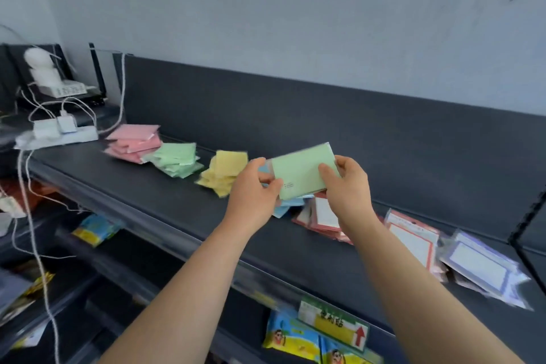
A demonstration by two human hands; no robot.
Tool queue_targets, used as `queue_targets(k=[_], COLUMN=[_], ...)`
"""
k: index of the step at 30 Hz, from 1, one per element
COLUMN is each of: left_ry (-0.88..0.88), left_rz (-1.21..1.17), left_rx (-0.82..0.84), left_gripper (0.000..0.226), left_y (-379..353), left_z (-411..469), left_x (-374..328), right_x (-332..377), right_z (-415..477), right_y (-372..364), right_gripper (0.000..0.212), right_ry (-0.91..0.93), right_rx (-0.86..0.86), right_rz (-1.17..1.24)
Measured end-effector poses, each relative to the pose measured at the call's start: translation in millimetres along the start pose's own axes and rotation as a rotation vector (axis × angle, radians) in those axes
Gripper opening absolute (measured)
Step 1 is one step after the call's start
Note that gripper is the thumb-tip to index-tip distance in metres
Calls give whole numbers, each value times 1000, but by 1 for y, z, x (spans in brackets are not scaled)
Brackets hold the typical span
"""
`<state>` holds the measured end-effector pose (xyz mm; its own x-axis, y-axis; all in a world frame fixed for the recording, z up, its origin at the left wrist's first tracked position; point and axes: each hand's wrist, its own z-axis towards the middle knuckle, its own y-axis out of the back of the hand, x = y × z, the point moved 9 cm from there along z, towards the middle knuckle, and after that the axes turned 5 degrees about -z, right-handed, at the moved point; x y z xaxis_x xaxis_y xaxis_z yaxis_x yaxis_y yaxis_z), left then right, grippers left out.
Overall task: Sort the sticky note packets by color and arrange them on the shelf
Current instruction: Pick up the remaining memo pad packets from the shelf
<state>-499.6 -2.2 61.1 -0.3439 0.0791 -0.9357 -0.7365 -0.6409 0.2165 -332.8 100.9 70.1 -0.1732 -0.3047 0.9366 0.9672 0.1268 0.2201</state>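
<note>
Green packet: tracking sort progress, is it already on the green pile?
No, the left hand and right hand hold the green packet up, well right of the green pile.

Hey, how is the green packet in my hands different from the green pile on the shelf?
The green packet is one piece, pinched by the left hand and right hand above the shelf; the green pile is several packets lying fanned on it. The packet is right of the yellow pile, the green pile left of it. Both are pale green.
</note>
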Motion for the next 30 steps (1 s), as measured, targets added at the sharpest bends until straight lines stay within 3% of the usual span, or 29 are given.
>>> queue_targets(k=[5, 9, 12, 18, 24, 30], left_ry=[18, 49, 84, 116, 126, 144], left_rz=[42, 99, 118, 186, 250, 270], left_rx=[-86, -119, -128, -138, -138, -147], left_gripper=[45, 19, 28, 6, 23, 20], left_y=[94, 151, 180, 216, 230, 232], left_z=[44, 74, 96, 129, 159, 177], left_x=[29, 59, 79, 106, 123, 141], right_x=[20, 30, 39, 46, 37, 31], right_z=[2, 6, 13, 35, 56, 66], right_y=[-102, -171, -211, -280, -325, -344], right_gripper=[20, 14, 15, 9, 29, 34], right_ry=[-16, -23, -2, 77, 75, 89], right_rx=[101, 168, 199, 275, 331, 363], right_rz=[-81, -175, -248, -406, -534, -634])
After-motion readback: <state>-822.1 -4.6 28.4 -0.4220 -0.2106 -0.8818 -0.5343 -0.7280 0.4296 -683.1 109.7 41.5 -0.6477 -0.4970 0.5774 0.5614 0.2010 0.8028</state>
